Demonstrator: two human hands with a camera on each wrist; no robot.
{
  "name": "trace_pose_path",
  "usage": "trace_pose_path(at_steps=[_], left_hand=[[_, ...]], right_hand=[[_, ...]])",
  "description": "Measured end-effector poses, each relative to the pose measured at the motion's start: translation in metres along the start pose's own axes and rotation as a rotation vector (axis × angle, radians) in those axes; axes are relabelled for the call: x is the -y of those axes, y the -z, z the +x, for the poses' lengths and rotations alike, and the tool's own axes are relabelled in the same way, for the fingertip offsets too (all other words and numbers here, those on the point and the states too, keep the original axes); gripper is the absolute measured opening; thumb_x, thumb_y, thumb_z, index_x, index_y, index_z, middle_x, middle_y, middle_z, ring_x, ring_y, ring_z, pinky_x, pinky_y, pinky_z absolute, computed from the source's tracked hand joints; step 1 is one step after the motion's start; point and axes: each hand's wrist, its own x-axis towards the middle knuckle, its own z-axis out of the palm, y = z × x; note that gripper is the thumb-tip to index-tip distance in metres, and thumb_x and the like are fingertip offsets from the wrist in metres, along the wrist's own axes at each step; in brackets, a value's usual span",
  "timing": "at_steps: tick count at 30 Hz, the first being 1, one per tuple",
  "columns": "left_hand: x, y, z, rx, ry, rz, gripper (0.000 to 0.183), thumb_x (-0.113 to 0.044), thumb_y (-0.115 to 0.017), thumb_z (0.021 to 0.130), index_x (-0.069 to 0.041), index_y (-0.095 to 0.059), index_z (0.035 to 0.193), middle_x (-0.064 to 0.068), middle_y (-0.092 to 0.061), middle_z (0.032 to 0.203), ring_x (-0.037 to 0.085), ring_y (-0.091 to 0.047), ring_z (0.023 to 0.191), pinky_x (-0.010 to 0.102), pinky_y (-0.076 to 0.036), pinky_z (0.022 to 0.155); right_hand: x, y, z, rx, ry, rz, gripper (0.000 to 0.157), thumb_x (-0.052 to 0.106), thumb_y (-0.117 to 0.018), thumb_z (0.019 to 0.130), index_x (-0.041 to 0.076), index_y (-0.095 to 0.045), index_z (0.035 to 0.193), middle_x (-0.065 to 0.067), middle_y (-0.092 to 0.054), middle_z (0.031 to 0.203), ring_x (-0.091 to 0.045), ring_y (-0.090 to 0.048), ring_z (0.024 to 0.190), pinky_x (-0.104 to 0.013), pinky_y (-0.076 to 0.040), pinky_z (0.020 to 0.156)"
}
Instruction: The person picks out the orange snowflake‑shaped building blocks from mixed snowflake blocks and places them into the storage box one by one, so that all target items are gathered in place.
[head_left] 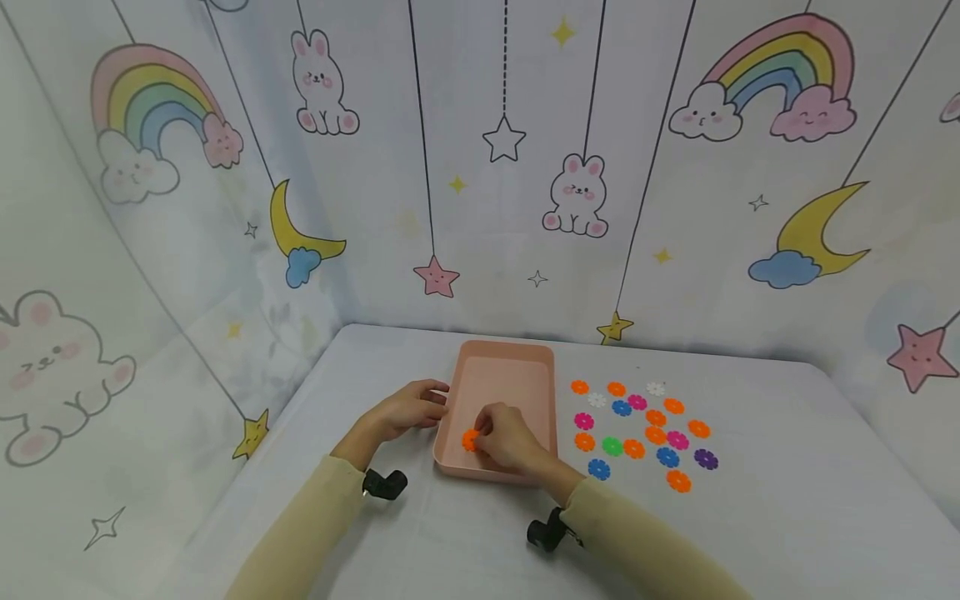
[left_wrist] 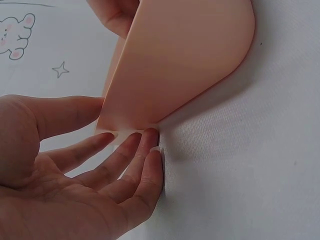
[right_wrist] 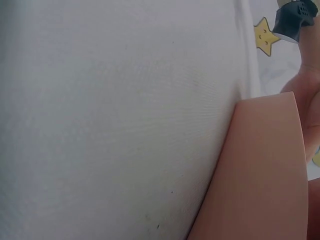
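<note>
Beyond beige sleeves (head_left: 300,533), we see the right hand (head_left: 513,437) pinching an orange notched disc (head_left: 470,440) low in the smooth, round-cornered pink tray (head_left: 517,375).
The left hand (head_left: 408,408), fingers loosely extended, touches the tray's left side; only the left wrist view shows us its thumb at the rim. Both wrist views reveal the fine weave of the white cloth (right_wrist: 125,125); the head view alone gives us the scattered flower-shaped discs (head_left: 633,449) on the right and, farthest, the rabbit-printed backdrop (head_left: 465,100).
</note>
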Motion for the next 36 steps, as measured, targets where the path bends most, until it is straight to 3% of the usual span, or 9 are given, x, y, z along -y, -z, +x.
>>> trace_pose_path(at_steps=[8, 13, 25, 30, 36], left_hand=[[0.003, 0.001, 0.001, 0.002, 0.006, -0.005, 0.052, -0.005, -0.063, 0.097, 0.003, -0.047, 0.146, 0.023, -0.058, 0.137, 0.027, -0.065, 0.111, 0.046, -0.053, 0.100], [0.003, 0.001, 0.000, 0.003, 0.021, -0.001, 0.053, -0.006, -0.063, 0.098, 0.002, -0.046, 0.147, 0.023, -0.057, 0.138, 0.027, -0.064, 0.112, 0.045, -0.054, 0.099], [0.002, 0.003, -0.004, -0.002, 0.029, 0.006, 0.052, -0.007, -0.063, 0.098, 0.002, -0.046, 0.147, 0.023, -0.057, 0.138, 0.026, -0.064, 0.111, 0.044, -0.054, 0.099], [0.002, 0.002, -0.003, 0.011, 0.024, 0.011, 0.053, -0.007, -0.063, 0.099, 0.002, -0.045, 0.148, 0.024, -0.056, 0.138, 0.028, -0.064, 0.113, 0.043, -0.054, 0.099], [0.000, 0.000, 0.000, 0.009, 0.017, 0.016, 0.051, -0.008, -0.064, 0.099, 0.002, -0.047, 0.146, 0.022, -0.058, 0.137, 0.026, -0.065, 0.111, 0.042, -0.055, 0.098]], right_hand=[[0.001, 0.006, -0.006, -0.005, -0.004, -0.053, 0.021, 0.002, -0.072, 0.087, -0.002, -0.066, 0.107, -0.008, -0.063, 0.096, -0.021, -0.057, 0.089, -0.037, -0.056, 0.083], [0.002, 0.022, -0.016, 0.004, 0.068, -0.093, 0.022, 0.003, -0.072, 0.089, -0.004, -0.067, 0.109, -0.012, -0.067, 0.103, -0.023, -0.061, 0.091, -0.041, -0.057, 0.085], [-0.012, 0.077, -0.046, 0.026, 0.171, -0.170, 0.025, 0.010, -0.076, 0.091, 0.002, -0.068, 0.114, -0.013, -0.067, 0.109, -0.018, -0.061, 0.092, -0.028, -0.055, 0.078], [-0.026, 0.106, -0.060, 0.030, 0.232, -0.178, 0.029, 0.013, -0.075, 0.093, 0.004, -0.067, 0.119, -0.012, -0.068, 0.112, -0.020, -0.063, 0.096, -0.029, -0.056, 0.083], [-0.044, 0.143, -0.077, 0.013, 0.223, -0.178, 0.030, 0.016, -0.076, 0.093, 0.006, -0.066, 0.120, -0.005, -0.067, 0.112, -0.025, -0.063, 0.101, -0.035, -0.057, 0.088]])
